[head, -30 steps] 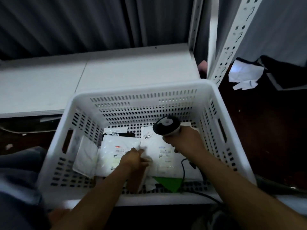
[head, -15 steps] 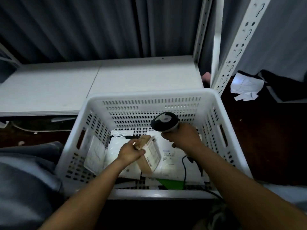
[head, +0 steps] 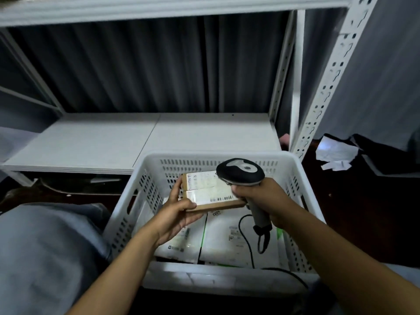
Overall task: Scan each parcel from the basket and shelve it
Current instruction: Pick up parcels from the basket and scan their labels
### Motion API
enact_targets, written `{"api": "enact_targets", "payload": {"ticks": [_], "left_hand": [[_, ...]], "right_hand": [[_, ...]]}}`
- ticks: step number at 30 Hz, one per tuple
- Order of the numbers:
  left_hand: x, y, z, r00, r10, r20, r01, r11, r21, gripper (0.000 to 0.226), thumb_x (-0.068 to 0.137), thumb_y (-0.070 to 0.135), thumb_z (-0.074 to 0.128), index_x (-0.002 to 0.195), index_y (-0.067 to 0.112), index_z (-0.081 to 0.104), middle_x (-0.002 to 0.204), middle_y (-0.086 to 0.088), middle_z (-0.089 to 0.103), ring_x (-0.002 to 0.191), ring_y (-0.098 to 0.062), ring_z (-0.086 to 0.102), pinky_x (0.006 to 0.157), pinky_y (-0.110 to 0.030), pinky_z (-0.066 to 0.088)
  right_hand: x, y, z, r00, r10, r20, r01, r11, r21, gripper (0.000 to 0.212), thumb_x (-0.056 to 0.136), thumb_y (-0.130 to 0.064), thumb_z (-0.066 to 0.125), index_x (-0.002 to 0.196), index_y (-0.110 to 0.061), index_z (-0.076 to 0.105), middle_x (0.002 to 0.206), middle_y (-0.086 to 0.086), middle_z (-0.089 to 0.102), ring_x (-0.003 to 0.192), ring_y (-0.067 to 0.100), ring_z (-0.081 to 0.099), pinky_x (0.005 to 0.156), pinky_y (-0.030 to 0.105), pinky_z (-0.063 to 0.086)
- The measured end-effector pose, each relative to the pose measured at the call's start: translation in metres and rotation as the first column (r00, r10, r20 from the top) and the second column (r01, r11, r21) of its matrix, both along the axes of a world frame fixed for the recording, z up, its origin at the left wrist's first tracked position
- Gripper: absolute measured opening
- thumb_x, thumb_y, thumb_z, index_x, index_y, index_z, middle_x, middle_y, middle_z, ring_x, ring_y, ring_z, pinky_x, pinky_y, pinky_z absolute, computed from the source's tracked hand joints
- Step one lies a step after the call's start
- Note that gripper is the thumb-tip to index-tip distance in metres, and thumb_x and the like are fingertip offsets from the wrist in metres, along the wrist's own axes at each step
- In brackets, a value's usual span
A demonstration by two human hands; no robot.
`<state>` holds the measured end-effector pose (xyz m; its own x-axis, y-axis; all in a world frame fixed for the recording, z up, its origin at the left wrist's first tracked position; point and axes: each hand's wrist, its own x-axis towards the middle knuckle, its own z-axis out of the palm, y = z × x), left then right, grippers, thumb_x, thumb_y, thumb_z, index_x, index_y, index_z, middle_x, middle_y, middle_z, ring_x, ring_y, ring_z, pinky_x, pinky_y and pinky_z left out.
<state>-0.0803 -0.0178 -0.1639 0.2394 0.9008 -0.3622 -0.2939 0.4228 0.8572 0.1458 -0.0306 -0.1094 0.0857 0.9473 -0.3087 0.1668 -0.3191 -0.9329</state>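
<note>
A small brown cardboard parcel (head: 208, 192) with a white barcode label faces up above the white perforated basket (head: 293, 176). My left hand (head: 173, 214) grips its left end from below. My right hand (head: 261, 198) holds a black and grey barcode scanner (head: 241, 171), whose head sits right over the parcel's right end. The scanner's black cable (head: 246, 244) hangs down into the basket. Several flat white mailer bags (head: 231, 242) lie on the basket's floor under the parcel.
A white shelf board (head: 141, 139) lies just behind the basket, with a higher shelf (head: 159, 5) above it. Perforated white uprights (head: 322, 92) stand at the right. Crumpled white paper (head: 334, 153) lies on the dark floor at right. Grey cloth (head: 45, 253) fills the lower left.
My left hand has lifted the brown parcel out of the basket and turned its label upward. My right hand raised the scanner over it. The view has tilted up toward the shelves.
</note>
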Motion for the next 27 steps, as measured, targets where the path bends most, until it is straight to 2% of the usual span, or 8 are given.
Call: {"api": "enact_targets", "payload": {"ticks": [3,5,8,9,11,14,21,27], "left_hand": [[-0.005,0.000,0.008,0.979,0.017,-0.202,-0.003,0.997,0.071,0.072,0.087,-0.006,0.058,0.139,0.039,0.036,0.112,-0.003,0.068,0.094,-0.025,0.069,0.083,-0.038,0.055],[-0.011,0.002,0.010,0.964,0.077,-0.255,-0.051,0.993,0.104,0.071,0.085,-0.006,0.062,0.137,0.034,0.037,0.109,-0.011,0.069,0.092,-0.026,0.069,0.078,-0.035,0.056],[-0.017,0.007,0.009,0.932,0.225,-0.284,-0.185,0.970,0.160,0.071,0.080,-0.011,0.066,0.130,0.033,0.039,0.096,-0.010,0.069,0.081,-0.022,0.067,0.060,-0.026,0.055],[-0.020,0.009,0.007,0.917,0.281,-0.283,-0.239,0.955,0.174,0.071,0.080,-0.012,0.066,0.128,0.032,0.039,0.095,-0.008,0.069,0.081,-0.022,0.066,0.059,-0.026,0.056],[-0.029,0.012,0.002,0.889,0.374,-0.264,-0.335,0.925,0.181,0.071,0.080,-0.012,0.067,0.129,0.030,0.037,0.101,-0.012,0.066,0.088,-0.027,0.065,0.073,-0.037,0.058],[-0.044,0.016,-0.010,0.854,0.449,-0.265,-0.411,0.892,0.187,0.076,0.079,-0.012,0.068,0.131,0.032,0.035,0.111,-0.017,0.066,0.097,-0.030,0.065,0.090,-0.048,0.053],[-0.052,0.020,-0.022,0.825,0.492,-0.278,-0.456,0.870,0.188,0.079,0.079,-0.009,0.070,0.134,0.034,0.034,0.115,-0.015,0.064,0.103,-0.027,0.064,0.086,-0.041,0.054],[-0.052,0.023,-0.024,0.836,0.488,-0.251,-0.455,0.872,0.182,0.077,0.080,-0.011,0.066,0.133,0.034,0.034,0.113,-0.014,0.064,0.099,-0.025,0.064,0.091,-0.046,0.052]], "right_hand": [[0.002,0.002,0.005,0.999,0.034,-0.025,-0.034,0.999,0.026,0.020,0.079,-0.014,0.078,0.097,-0.005,0.073,0.095,0.017,0.074,0.088,0.032,0.069,0.085,0.044,0.056],[0.004,0.005,0.010,0.998,0.063,-0.026,-0.061,0.996,0.057,0.018,0.080,-0.013,0.078,0.097,-0.007,0.073,0.094,0.015,0.075,0.090,0.029,0.071,0.084,0.042,0.058],[0.006,0.009,0.016,0.991,0.132,0.034,-0.134,0.988,0.074,0.014,0.081,-0.016,0.077,0.090,-0.006,0.073,0.076,0.015,0.072,0.067,0.021,0.066,0.067,0.036,0.058],[0.006,0.010,0.018,0.987,0.147,0.060,-0.150,0.987,0.062,0.013,0.081,-0.017,0.077,0.087,-0.006,0.072,0.068,0.013,0.068,0.059,0.020,0.063,0.059,0.033,0.055],[0.007,0.012,0.019,0.983,0.152,0.106,-0.157,0.987,0.037,0.014,0.081,-0.016,0.076,0.082,-0.004,0.069,0.056,0.009,0.060,0.046,0.017,0.055,0.048,0.027,0.046],[0.009,0.014,0.022,0.974,0.158,0.161,-0.164,0.986,0.022,0.015,0.080,-0.013,0.073,0.078,0.000,0.066,0.051,0.009,0.055,0.042,0.019,0.049,0.046,0.027,0.042],[0.012,0.015,0.033,0.963,0.172,0.209,-0.177,0.984,0.009,0.012,0.081,-0.012,0.070,0.075,-0.003,0.064,0.050,0.007,0.057,0.044,0.019,0.050,0.046,0.027,0.044],[0.012,0.015,0.038,0.962,0.141,0.233,-0.150,0.988,0.021,0.016,0.081,-0.008,0.068,0.068,-0.005,0.059,0.049,0.006,0.055,0.038,0.016,0.047,0.041,0.024,0.041]]}}
